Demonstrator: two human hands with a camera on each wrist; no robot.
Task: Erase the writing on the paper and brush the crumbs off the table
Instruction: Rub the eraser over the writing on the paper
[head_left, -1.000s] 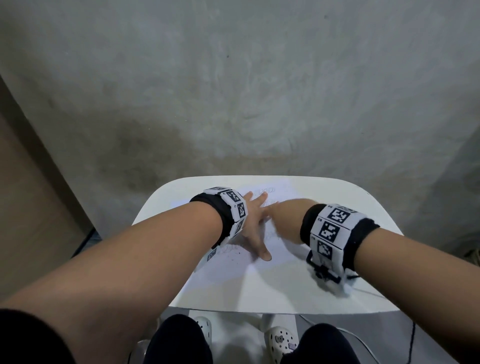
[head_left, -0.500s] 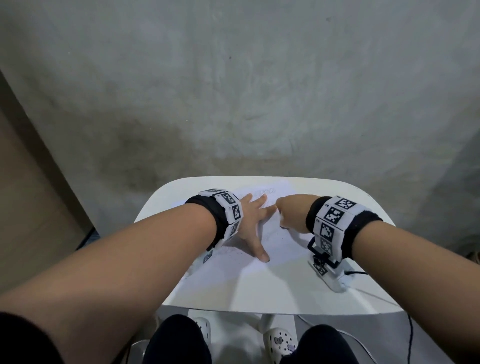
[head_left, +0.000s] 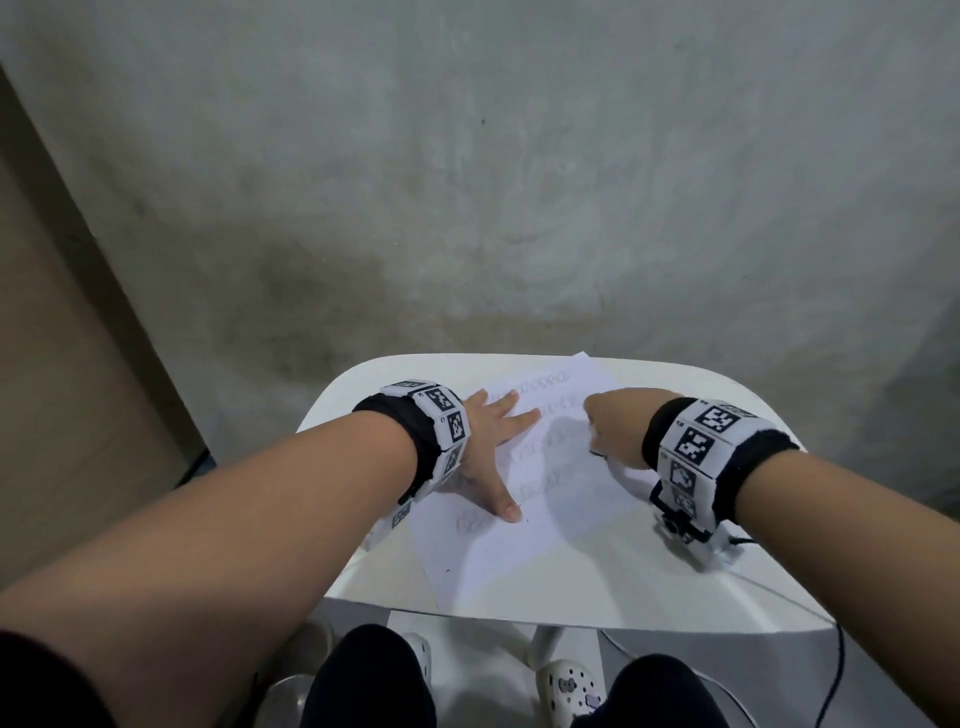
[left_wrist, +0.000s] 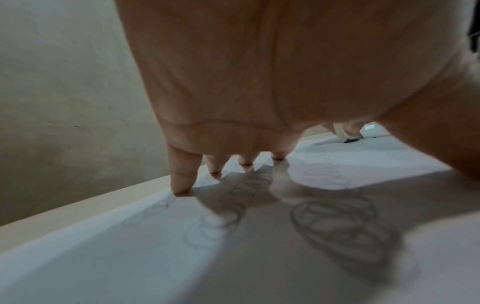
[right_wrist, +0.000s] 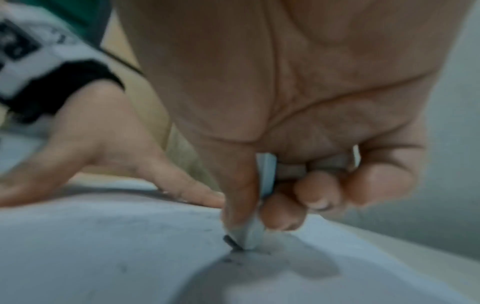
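A white sheet of paper (head_left: 524, 540) with faint pencil loops lies on the small white table (head_left: 675, 592). My left hand (head_left: 491, 441) lies flat on the sheet's left part with fingers spread, pressing it down; its fingertips (left_wrist: 182, 185) touch the paper (left_wrist: 182, 257) near the scribbles (left_wrist: 337, 226). My right hand (head_left: 608, 428) is at the sheet's right edge, fingers curled. In the right wrist view it pinches a pale eraser (right_wrist: 249, 234) whose tip touches the paper (right_wrist: 103, 246), with dark crumbs (right_wrist: 231, 242) beside it.
The table stands against a grey concrete wall (head_left: 519, 182). A cable (head_left: 836, 660) hangs off the table's right front. My knees and white clogs (head_left: 566, 686) are below the front edge. A brown panel (head_left: 62, 364) stands on the left.
My right hand has moved to the right and away from the left hand, across the sheet toward its right edge. The left hand has stayed flat on the paper.
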